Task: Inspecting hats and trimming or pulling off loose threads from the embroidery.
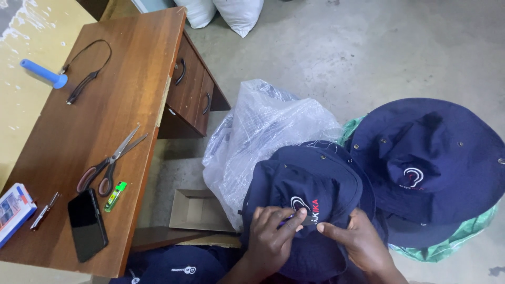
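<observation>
Trimming work on a navy bucket hat [310, 184]: the left hand [271, 239] pinches a small dark tool [297, 220] at the embroidered emblem [300, 204]. The right hand [355, 239] grips the crown, fingers closed on cloth. The next move likely calls for holding the cloth taut.

Your left hand [271, 239] and right hand [357, 239] are bare: no gloves, rings, watch or sleeves at the wrists.

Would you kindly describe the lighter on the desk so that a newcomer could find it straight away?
Start at the wooden desk on the left and look toward its near end. There, a pair of scissors lies just above a black phone. The lighter sits right of the phone, below the scissor handles; it is the only bright green thing on the desk.
</observation>
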